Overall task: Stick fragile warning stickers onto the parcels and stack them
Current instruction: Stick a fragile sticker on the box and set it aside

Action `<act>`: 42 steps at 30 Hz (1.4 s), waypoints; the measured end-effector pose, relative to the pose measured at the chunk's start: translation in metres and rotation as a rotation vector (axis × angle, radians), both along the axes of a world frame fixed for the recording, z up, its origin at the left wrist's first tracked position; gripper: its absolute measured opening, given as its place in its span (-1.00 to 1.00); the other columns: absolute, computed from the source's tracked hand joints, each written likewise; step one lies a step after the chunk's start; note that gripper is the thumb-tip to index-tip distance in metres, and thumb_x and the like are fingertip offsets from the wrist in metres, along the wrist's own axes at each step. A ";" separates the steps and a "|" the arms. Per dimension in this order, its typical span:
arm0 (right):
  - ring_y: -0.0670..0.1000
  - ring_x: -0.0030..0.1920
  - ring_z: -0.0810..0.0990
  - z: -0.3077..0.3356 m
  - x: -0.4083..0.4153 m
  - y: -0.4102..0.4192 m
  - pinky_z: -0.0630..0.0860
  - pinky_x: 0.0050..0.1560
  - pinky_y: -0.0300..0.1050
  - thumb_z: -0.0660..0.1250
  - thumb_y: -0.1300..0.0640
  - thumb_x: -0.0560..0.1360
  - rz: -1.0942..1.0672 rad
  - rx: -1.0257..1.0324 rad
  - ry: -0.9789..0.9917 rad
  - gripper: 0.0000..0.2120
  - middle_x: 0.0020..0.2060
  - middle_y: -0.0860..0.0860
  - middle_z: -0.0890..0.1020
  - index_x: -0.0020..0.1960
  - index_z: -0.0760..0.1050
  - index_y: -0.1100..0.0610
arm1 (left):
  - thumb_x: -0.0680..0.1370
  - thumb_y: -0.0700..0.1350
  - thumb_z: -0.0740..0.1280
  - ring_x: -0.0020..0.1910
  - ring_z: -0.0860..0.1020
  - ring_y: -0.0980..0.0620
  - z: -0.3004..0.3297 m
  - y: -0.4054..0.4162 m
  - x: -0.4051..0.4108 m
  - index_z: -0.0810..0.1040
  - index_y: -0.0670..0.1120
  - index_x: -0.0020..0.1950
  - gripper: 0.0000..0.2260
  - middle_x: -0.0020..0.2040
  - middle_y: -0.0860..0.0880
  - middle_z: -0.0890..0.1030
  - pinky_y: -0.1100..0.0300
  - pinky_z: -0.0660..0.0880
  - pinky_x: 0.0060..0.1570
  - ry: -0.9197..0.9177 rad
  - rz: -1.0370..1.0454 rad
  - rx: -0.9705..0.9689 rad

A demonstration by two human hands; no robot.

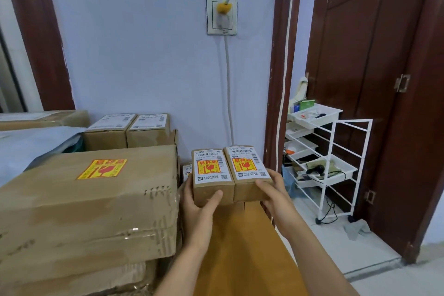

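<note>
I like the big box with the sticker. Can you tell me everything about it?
The big box is brown cardboard, lying flat on another carton at the left. A yellow and red fragile sticker sits on its top. Clear tape wraps its creased, slightly dented right end. Neither hand touches it.

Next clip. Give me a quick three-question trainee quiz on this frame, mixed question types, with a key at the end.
1. True or false: both small parcels held side by side, the left small parcel and the right small parcel, already carry a yellow fragile sticker.
2. Which hand grips which parcel?
3. Multiple choice: the two small boxes at the back by the wall show
A. fragile stickers
B. only white shipping labels
C. no labels at all

Key
1. True.
2. The left hand holds the left one, the right hand the right one.
3. B. The large box in front of them does carry a yellow sticker.
</note>
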State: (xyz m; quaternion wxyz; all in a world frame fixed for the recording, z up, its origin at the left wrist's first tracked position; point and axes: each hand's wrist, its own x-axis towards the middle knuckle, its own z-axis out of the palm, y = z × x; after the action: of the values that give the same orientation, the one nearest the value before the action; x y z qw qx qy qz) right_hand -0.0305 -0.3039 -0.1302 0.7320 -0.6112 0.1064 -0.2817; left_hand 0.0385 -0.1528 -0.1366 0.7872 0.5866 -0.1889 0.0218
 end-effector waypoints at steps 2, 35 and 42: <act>-0.01 0.22 0.54 0.002 0.014 -0.004 0.40 0.34 0.12 0.40 0.02 0.43 0.005 -0.024 0.011 -0.61 0.17 -0.06 0.60 0.21 0.38 -0.10 | 0.43 -0.28 0.45 0.05 0.51 0.32 -0.001 -0.005 0.007 0.33 0.02 0.40 -0.40 0.16 0.19 0.50 0.49 0.44 -0.11 0.035 0.026 -0.036; 0.03 0.48 0.22 -0.002 0.061 -0.023 0.18 0.48 0.08 0.31 -0.06 0.53 0.092 -0.241 0.335 -0.25 0.50 -0.07 0.19 0.55 -0.07 -0.13 | 0.53 -0.12 0.37 0.39 0.36 -0.08 -0.015 -0.027 0.047 0.27 -0.01 0.48 -0.45 0.41 -0.05 0.39 -0.10 0.30 0.37 0.186 0.335 0.137; 0.06 0.22 0.48 -0.013 0.014 -0.008 0.42 0.29 0.05 0.28 0.06 0.55 -0.179 -0.335 0.417 -0.58 0.24 0.04 0.49 0.38 0.36 0.10 | 0.56 -0.19 0.30 0.39 0.32 0.04 -0.031 0.001 -0.010 0.24 0.11 0.45 -0.49 0.42 0.10 0.33 0.01 0.27 0.38 0.092 0.214 0.290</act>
State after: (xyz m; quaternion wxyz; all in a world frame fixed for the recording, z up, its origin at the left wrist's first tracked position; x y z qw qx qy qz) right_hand -0.0162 -0.3116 -0.1433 0.5553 -0.7565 0.2604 -0.2270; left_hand 0.0285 -0.1520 -0.1677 0.6953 0.7112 -0.0903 0.0513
